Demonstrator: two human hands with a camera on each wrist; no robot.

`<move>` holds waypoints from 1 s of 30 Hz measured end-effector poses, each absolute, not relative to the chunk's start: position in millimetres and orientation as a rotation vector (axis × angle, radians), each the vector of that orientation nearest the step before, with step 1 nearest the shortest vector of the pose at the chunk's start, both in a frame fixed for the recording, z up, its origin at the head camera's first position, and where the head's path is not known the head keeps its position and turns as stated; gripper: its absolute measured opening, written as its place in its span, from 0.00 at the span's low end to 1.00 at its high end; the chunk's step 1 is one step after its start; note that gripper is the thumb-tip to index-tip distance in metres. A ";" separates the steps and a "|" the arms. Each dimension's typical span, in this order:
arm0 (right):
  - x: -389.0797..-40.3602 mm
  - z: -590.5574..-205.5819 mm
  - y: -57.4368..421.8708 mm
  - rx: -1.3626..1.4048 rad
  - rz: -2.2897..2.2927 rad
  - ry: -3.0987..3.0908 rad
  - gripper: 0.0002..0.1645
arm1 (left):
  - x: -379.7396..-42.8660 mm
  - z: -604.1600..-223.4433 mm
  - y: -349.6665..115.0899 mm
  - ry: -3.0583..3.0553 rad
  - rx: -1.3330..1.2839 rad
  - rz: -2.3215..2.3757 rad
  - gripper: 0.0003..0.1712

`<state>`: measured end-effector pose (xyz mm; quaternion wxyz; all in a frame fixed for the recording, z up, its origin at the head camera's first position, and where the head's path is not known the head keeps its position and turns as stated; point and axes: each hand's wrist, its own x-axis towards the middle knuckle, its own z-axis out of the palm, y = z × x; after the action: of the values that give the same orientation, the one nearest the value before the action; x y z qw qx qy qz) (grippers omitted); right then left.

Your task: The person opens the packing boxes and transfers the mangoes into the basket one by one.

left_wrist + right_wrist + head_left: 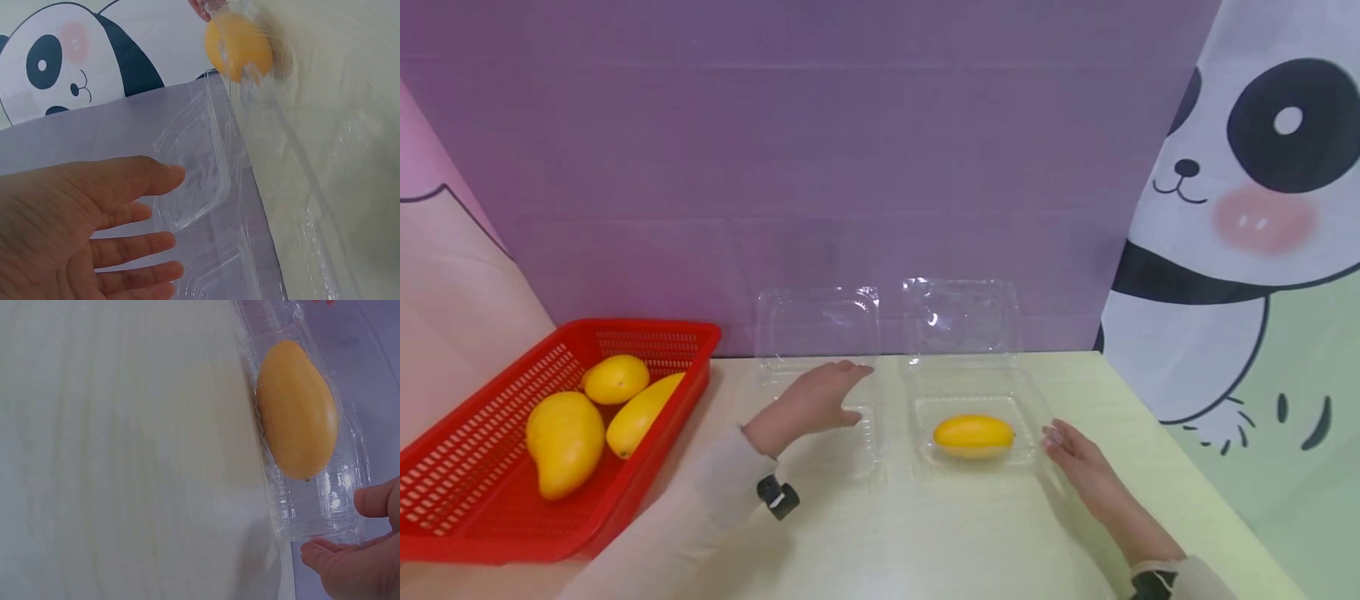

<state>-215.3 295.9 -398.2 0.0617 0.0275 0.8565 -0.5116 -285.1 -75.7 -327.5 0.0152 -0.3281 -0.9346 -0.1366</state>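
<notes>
A yellow mango (973,432) lies in the base of the right clear plastic clamshell box (962,321), whose lid stands raised behind it. My right hand (1086,467) is at the right end of this box, thumb and fingers apart at its edge in the right wrist view; whether they touch it I cannot tell. Over the left clear clamshell box (816,325), also with its lid up, my left hand (812,404) hovers with fingers extended and nothing held. In the left wrist view, the thumb (156,177) stands apart from the fingers.
At the left stands a red plastic basket (700,333) with a pear-shaped mango (565,442) and two other yellow mangoes (616,379) inside. A purple backdrop (865,150) rises behind the pale table (925,542). To the right hangs a panda-printed sheet (1247,208).
</notes>
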 end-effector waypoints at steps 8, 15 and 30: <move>-214.7 -395.2 293.9 0.106 -1.543 2.583 0.39 | -282.1 -328.4 -51.6 -2.964 -1.025 -0.420 0.39; -213.8 -395.3 294.3 0.092 -1.554 2.580 0.38 | -279.3 -327.2 -35.6 -2.948 -1.073 -0.423 0.38; -215.7 -396.7 296.8 0.082 -1.534 2.593 0.39 | -278.9 -327.8 -5.2 -2.928 -1.178 -0.468 0.37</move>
<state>-215.7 296.8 -396.7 0.0640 0.0271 0.8585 -0.5080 -278.9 -5.2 -327.8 -0.0247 -0.3691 -0.9174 -0.1466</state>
